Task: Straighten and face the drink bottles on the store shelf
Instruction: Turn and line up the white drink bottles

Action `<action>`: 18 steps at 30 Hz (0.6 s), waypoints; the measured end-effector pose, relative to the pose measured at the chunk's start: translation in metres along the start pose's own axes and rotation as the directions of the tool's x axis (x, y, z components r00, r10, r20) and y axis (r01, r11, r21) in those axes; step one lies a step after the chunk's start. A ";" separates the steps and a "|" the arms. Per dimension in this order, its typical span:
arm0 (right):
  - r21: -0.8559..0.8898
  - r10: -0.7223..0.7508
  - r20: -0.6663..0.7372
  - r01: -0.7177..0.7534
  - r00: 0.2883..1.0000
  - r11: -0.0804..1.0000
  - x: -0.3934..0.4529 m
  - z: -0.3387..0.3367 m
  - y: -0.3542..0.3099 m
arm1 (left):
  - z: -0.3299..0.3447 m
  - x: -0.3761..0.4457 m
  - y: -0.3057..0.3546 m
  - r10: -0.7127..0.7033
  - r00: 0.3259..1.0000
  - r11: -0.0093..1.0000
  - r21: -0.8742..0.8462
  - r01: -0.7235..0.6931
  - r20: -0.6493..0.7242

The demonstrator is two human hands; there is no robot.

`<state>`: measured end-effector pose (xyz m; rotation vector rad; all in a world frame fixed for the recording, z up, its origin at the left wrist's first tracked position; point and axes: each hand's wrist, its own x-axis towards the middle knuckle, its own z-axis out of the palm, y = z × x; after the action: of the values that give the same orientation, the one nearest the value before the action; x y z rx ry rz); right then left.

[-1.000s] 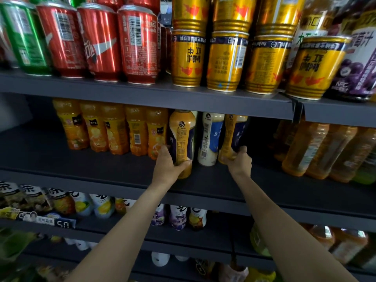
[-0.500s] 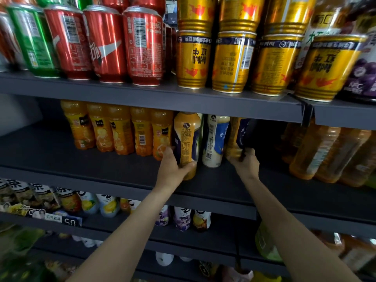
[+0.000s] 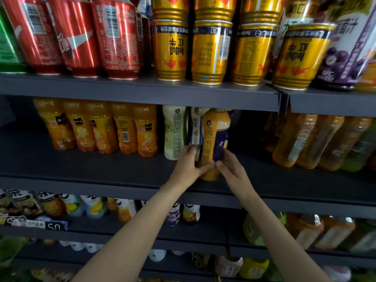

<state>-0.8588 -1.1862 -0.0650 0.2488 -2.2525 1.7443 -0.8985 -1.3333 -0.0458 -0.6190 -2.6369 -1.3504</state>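
On the middle shelf (image 3: 101, 167) a yellow bottle with a dark blue label (image 3: 215, 137) stands near the front edge. My left hand (image 3: 188, 166) grips its lower left side and my right hand (image 3: 232, 169) pinches its lower right side. Just behind it a white bottle with a blue label (image 3: 195, 127) is partly hidden. To the left stands a pale green bottle (image 3: 175, 133), close to my left fingers. Further left is a row of orange juice bottles (image 3: 101, 127).
Amber tea bottles (image 3: 305, 139) stand on the same shelf at the right, with a gap between them and my hands. Red cans (image 3: 81, 35) and gold cans (image 3: 211, 49) fill the shelf above. Small bottles line the lower shelves (image 3: 91, 208).
Both hands have come together on one yellow-and-blue bottle at the shelf front. Before, each hand held a separate bottle. A pale green bottle now shows on the left.
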 end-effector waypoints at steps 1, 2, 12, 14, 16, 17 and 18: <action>-0.062 -0.004 0.025 0.005 1.000 0.998 -0.001 0.001 0.004 | -0.001 0.000 -0.004 0.014 1.000 0.999 0.035 -0.014 0.002; -0.141 -0.006 0.037 0.011 0.999 0.990 -0.001 0.003 0.006 | -0.003 0.000 -0.009 0.030 1.000 0.997 0.065 -0.030 -0.004; -0.458 -0.006 -0.384 -0.185 0.923 0.870 0.021 0.006 0.018 | 0.002 0.013 -0.018 0.033 0.999 0.974 0.222 -0.042 0.043; -0.481 0.015 -0.423 -0.239 0.906 0.844 0.030 0.003 0.016 | 0.007 0.016 -0.019 0.030 0.996 0.968 0.247 -0.050 0.085; -0.515 0.043 -0.417 -0.275 0.908 0.812 0.040 0.003 0.016 | 0.014 0.022 -0.022 0.023 0.996 0.965 0.259 -0.044 0.083; -0.532 0.051 -0.411 -0.285 0.910 0.798 0.045 0.005 0.016 | 0.018 0.025 -0.023 0.019 0.997 0.962 0.272 -0.038 0.071; -0.547 0.054 -0.413 -0.295 0.909 0.783 0.049 0.008 0.016 | 0.021 0.027 -0.024 0.015 0.998 0.958 0.286 -0.031 0.057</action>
<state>-0.9109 -1.1881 -0.0659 -0.4186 -2.4325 0.9324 -0.9308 -1.3206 -0.0687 -0.6500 -2.7835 -0.9289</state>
